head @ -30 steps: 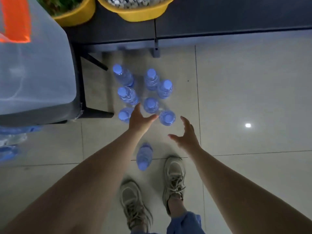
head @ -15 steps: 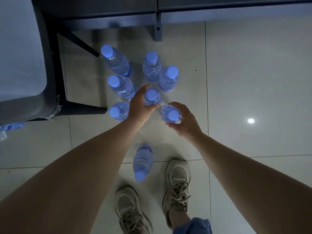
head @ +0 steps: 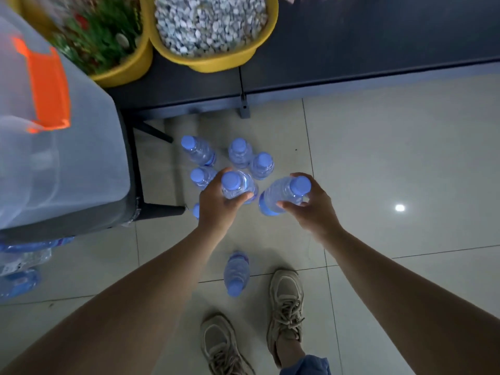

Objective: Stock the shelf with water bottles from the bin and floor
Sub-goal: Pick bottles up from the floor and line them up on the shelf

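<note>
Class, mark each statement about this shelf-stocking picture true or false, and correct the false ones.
1. Each hand grips a water bottle. True: left hand, right hand.
2. The bottle by the shoes stands upright. False: it lies on its side.
3. The yellow tub of pebbles sits on the floor. False: it sits on the dark shelf.
4. Both bottle caps are blue. True.

Water bottles [head: 239,185]: clear with blue caps. Tubs [head: 216,60]: yellow; bin [head: 89,147]: translucent white with orange latch [head: 47,85]. Floor [head: 392,158]: pale grey tiles; shoes [head: 285,301]: beige.
</note>
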Available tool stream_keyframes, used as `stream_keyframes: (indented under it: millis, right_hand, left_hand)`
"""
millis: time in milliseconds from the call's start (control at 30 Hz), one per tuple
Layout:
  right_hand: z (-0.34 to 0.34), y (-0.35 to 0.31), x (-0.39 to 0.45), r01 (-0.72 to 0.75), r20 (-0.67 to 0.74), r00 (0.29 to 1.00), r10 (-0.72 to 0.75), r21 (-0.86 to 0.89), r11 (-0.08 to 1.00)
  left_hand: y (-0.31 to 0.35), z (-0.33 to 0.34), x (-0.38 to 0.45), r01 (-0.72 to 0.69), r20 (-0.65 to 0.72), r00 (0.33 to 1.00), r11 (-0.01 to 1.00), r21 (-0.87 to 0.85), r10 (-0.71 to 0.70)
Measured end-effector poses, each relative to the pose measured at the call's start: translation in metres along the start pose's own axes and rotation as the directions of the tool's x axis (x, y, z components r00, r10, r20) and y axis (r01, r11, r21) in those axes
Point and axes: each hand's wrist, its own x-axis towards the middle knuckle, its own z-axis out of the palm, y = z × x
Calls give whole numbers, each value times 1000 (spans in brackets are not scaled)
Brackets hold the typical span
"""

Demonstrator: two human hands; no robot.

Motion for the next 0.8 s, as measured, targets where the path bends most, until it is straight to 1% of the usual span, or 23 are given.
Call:
stream_keyframes:
  millis: [133, 267, 433, 500, 600, 733, 800]
  right_hand:
    - [-37, -80, -30, 71, -67, 996, -67, 50, 996]
    - [-78, -173, -72, 143, -103, 986, -134, 82, 986]
    - [-130, -301, -137, 264, -119, 961, -251, 105, 959]
    - [-151, -356, -167, 331, -123, 940, -319, 86, 940]
    - [-180, -440, -216, 429, -136, 899, -416, 83, 900]
    - [-210, -555, -285, 565, -193, 811, -552, 14, 825]
    - [-223, -611, -319, 623, -193, 765, -614, -15, 782]
  left_hand:
    - [70, -36, -19, -45, -34, 999, 996, -72, 43]
    - [153, -88, -44, -77, -50, 996, 988, -131, 71]
    - [274, -176, -85, -227, -44, 974, 949, -221, 222]
    - [324, -217, -103, -285, -47, 958, 918, -276, 283]
    - [402, -281, -133, -385, -58, 921, 876, -290, 385]
    - [499, -365, -174, -487, -28, 866, 832, -266, 499]
    - [547, -404, -196, -551, -38, 828, 800, -237, 559]
